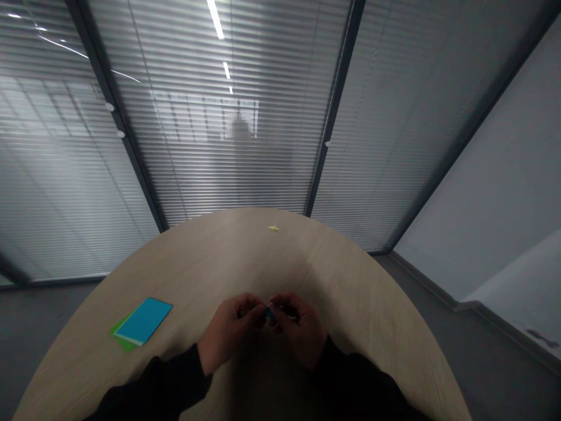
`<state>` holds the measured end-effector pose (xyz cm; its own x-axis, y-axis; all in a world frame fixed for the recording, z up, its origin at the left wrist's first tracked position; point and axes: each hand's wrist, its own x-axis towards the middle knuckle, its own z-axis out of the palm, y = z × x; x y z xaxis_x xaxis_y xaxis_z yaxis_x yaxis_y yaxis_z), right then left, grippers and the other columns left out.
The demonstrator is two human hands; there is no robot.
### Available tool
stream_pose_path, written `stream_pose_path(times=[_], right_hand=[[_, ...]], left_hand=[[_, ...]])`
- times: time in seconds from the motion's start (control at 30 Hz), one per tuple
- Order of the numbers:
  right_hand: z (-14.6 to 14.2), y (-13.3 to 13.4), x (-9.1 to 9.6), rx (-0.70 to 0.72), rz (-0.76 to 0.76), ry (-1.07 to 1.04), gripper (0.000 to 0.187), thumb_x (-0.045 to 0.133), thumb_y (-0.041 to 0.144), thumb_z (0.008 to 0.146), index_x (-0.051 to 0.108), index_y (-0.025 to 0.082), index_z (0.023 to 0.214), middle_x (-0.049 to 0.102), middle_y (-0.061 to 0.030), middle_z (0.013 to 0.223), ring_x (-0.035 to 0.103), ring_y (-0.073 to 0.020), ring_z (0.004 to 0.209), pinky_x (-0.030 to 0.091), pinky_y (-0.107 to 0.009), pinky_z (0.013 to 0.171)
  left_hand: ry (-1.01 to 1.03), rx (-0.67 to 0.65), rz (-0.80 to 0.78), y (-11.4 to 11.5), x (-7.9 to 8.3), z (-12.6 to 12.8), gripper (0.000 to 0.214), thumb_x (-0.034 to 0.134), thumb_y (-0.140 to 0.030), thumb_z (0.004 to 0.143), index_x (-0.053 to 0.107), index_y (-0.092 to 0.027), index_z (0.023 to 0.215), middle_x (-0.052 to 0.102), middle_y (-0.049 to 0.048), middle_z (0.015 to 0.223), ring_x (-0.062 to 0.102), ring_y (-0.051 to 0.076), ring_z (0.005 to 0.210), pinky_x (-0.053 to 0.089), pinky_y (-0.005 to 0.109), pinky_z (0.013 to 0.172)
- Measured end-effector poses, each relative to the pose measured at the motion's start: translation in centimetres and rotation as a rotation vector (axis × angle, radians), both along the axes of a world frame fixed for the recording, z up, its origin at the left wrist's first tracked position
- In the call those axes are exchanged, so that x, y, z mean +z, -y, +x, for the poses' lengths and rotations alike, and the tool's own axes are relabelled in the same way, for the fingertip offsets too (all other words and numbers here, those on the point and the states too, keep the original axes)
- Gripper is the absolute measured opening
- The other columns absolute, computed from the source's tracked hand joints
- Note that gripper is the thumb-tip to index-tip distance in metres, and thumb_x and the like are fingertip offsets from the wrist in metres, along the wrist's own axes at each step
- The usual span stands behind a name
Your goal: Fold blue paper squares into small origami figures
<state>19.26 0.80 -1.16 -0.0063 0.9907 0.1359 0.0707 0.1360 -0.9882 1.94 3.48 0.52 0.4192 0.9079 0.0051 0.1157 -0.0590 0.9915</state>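
Observation:
Both of my hands meet over the near middle of a light wooden table (350,280). My left hand (230,330) and my right hand (298,330) have their fingers curled and pinched together on a small blue piece (269,313) held between the fingertips. Most of that piece is hidden by my fingers. Dark sleeves cover both forearms.
A stack of coloured sheets, blue (144,320) on top and green beneath, lies on the table to the left. A small yellow folded shape (274,228) sits near the table's far edge. Glass walls with blinds stand behind; grey floor surrounds the rounded table.

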Motion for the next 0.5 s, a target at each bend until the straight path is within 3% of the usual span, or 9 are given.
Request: stream_pose_path(times=[0.1,0.33,0.5], right_hand=[[0.11,-0.17,-0.18,-0.036,0.003,0.022,0.029,0.068,0.043,0.081,0.062,0.018,0.096,0.068,-0.0066,0.088,0.068,-0.0187,0.074,0.056,-0.03,0.06],[0.32,-0.17,0.27,-0.045,0.14,0.081,0.014,0.061,0.032,0.086,0.058,0.019,0.081,0.062,-0.0002,0.068,0.061,-0.0145,0.063,0.05,-0.027,0.06],[0.48,-0.52,-0.34,-0.069,0.077,0.052,0.022,0.067,0.036,0.081,0.06,0.019,0.095,0.067,-0.0052,0.087,0.066,-0.0181,0.074,0.054,-0.031,0.066]], left_hand=[[-0.033,0.045,0.02,0.14,0.21,0.11,0.03,0.06,-0.044,0.085,0.065,-0.015,0.081,0.067,0.0037,0.07,0.06,0.017,0.063,0.043,0.027,0.059],[-0.086,-0.022,0.014,0.16,0.57,0.25,0.035,0.055,-0.048,0.088,0.067,-0.014,0.085,0.067,0.0037,0.072,0.057,0.016,0.063,0.041,0.026,0.057],[-0.118,0.023,0.055,0.0,-0.11,-0.03,0.038,0.055,-0.05,0.089,0.067,-0.014,0.083,0.067,0.0042,0.071,0.056,0.016,0.063,0.041,0.025,0.058]])
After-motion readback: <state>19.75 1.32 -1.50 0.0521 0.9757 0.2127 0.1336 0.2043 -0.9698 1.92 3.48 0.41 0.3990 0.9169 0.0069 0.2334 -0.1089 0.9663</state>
